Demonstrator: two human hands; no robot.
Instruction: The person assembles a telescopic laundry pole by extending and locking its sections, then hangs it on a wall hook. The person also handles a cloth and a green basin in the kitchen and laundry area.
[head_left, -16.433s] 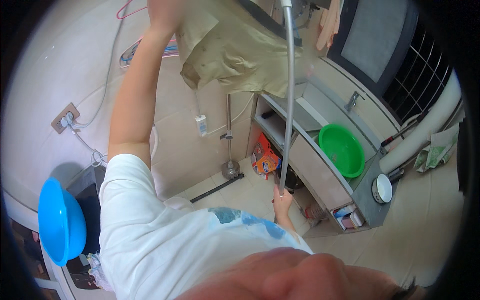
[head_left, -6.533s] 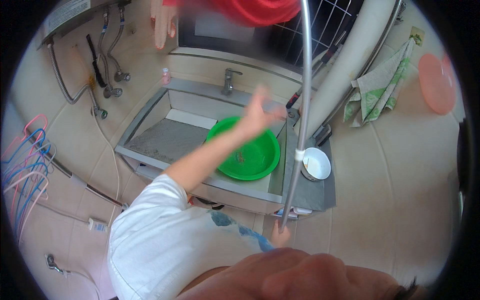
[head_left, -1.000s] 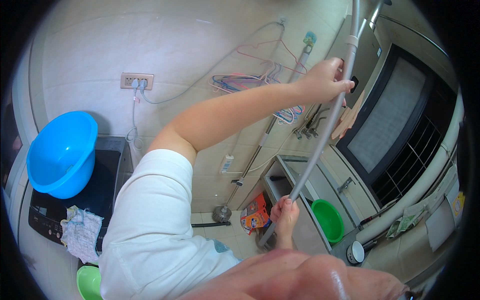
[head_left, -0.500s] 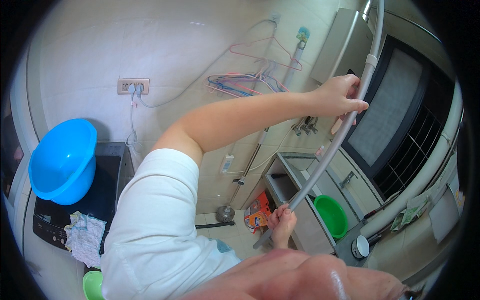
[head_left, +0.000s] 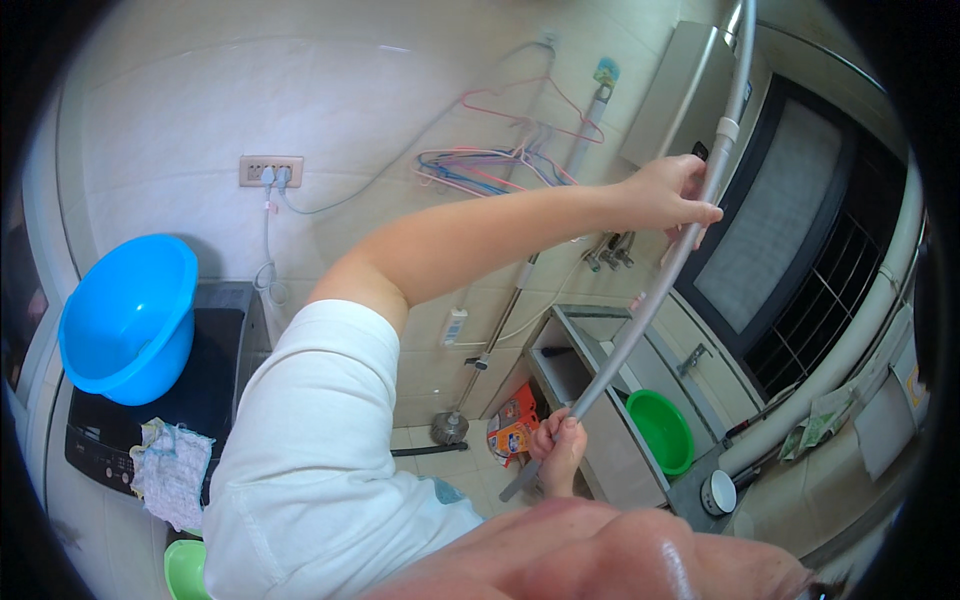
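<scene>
A long grey telescopic pole (head_left: pixel 640 330) with a pale collar slants from the top right down to the lower middle. My left hand (head_left: pixel 672 200), on the raised arm with the white sleeve, pinches it below the collar, thumb on the near side. Lower down, my right hand (head_left: pixel 558 446) is wrapped round the pole close to its bottom end. The top of the pole runs out of the picture, so its tip is hidden.
A blue basin (head_left: pixel 130 320) and a cloth (head_left: pixel 170 475) lie on the black washing machine (head_left: pixel 225 345) at left. Pink and blue hangers (head_left: pixel 490 170) hang on the tiled wall. At right are a sink counter with a green basin (head_left: pixel 660 432), a white bowl (head_left: pixel 718 492) and a barred window (head_left: pixel 820 300).
The pole's upper part has swung slightly left, and my left hand has gone with it. My right hand has shifted slightly left and keeps its grip near the bottom.
</scene>
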